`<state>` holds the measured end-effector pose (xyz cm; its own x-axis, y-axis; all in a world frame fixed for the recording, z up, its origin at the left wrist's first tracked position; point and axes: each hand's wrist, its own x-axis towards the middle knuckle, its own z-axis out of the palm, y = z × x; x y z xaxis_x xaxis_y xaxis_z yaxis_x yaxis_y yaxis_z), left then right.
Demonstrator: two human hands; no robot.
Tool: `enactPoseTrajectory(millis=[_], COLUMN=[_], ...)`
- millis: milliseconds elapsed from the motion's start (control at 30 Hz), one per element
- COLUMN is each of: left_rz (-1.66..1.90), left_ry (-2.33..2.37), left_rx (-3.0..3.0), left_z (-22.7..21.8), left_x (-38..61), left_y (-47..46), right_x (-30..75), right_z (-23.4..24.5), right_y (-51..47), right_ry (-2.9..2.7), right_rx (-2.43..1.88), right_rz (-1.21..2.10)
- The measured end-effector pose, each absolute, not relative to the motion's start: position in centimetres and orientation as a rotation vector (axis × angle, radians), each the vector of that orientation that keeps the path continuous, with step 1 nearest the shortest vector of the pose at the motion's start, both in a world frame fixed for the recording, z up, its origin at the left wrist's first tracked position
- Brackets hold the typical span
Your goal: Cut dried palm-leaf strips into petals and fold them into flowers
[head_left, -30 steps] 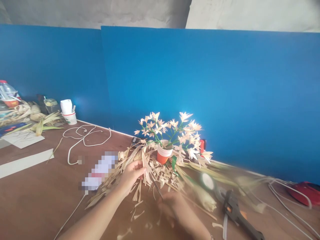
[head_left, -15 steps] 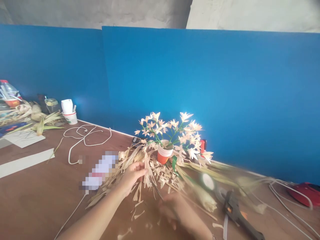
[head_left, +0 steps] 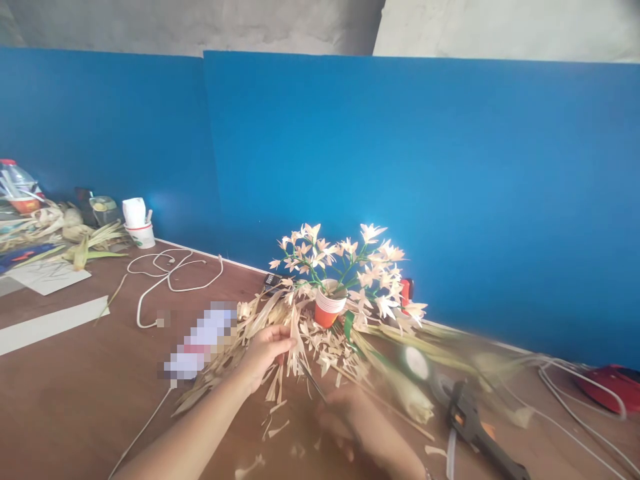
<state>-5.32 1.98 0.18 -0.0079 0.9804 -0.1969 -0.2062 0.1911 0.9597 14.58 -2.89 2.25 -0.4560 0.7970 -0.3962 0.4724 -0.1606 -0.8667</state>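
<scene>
My left hand (head_left: 267, 350) pinches a pale dried corn husk piece (head_left: 295, 333) between thumb and fingers, its lower end split into points. Just right of it, my right hand (head_left: 345, 417) is blurred, its fingers curled round what look like scissors (head_left: 315, 383). Their thin dark blades point up and left at the husk's lower end; the handles are hidden in the hand. Behind both hands stands a red and white paper cup (head_left: 329, 310). Out of it rise green stems with cream husk flowers (head_left: 370, 275). Cut husk petals (head_left: 327, 360) lie heaped in front of the cup.
A black glue gun (head_left: 480, 433) lies at the right, near a blurred roll of tape (head_left: 443, 387). White cables (head_left: 170, 273) run over the brown table (head_left: 75, 407). At the far left are another cup (head_left: 141, 235) and more husks. A blue partition (head_left: 400, 153) closes the back.
The scissors' blades have shifted slightly up and left, nearer the husk piece. My left hand holds the husk in the same place.
</scene>
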Motion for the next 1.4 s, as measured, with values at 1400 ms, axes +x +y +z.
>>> enactPoseTrajectory(millis=[1400], left_rz=[1.051], left_ry=[1.228], left_rx=[1.001], left_z=[0.2], left_x=[-5.0], left_y=[1.7], right_x=[14.6], right_z=[2.6], right_y=[-2.8], right_ry=[-1.897], right_rx=[-1.394], right_rz=[1.596])
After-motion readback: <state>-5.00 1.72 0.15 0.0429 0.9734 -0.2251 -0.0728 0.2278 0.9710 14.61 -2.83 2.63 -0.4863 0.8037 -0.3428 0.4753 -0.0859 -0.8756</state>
